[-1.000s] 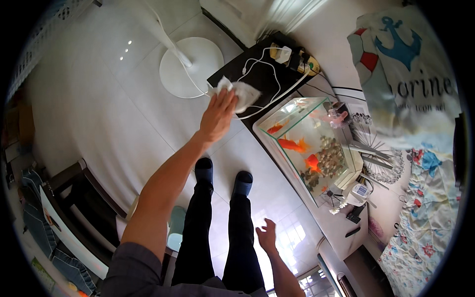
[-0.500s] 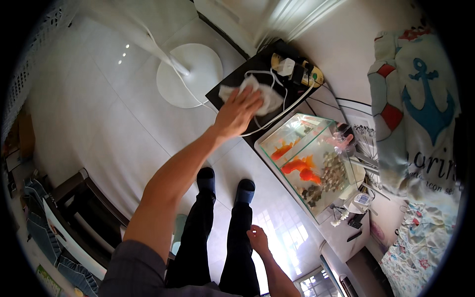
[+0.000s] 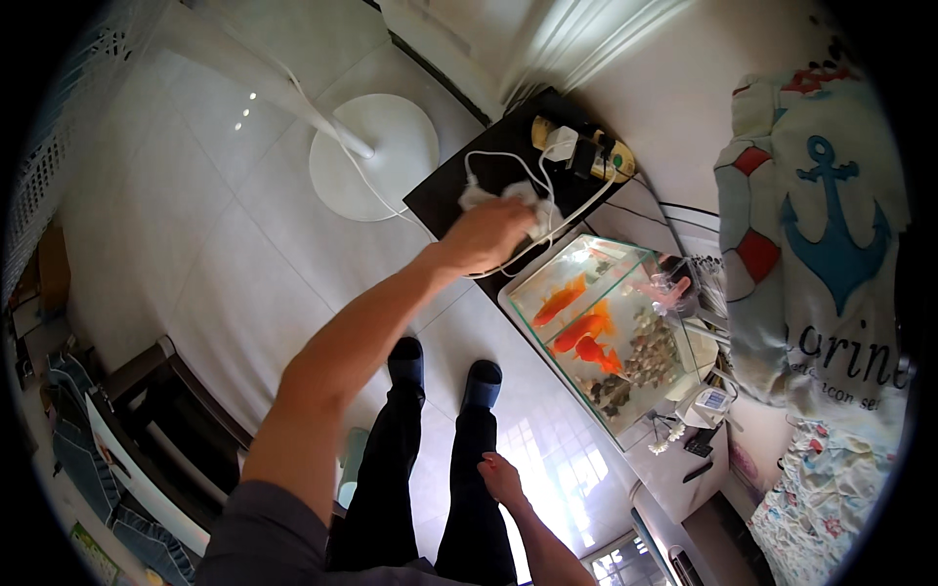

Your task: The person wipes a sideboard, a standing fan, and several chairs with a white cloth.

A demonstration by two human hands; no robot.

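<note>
Cloth amid the cables

The cloth (image 3: pixel 523 191) is pressed to the black stand (image 3: pixel 438 195) by the left hand (image 3: pixel 489 234); whether it is gripped cannot be told. The work is judged part-done: the area under the cables (image 3: pixel 498 153) and the far-right power strip (image 3: pixel 618 162) seems left. To the near right, orange fish (image 3: pixel 560 301) and pebbles (image 3: pixel 662 352) are held in the tank (image 3: pixel 608 291). Nothing is seen in the right hand (image 3: pixel 500 479); its closure cannot be told.

One white cloth (image 3: pixel 543 217), one black tabletop (image 3: pixel 440 190), one fish tank (image 3: pixel 625 280), three orange fish (image 3: pixel 560 301), two slippers (image 3: pixel 482 388).
</note>
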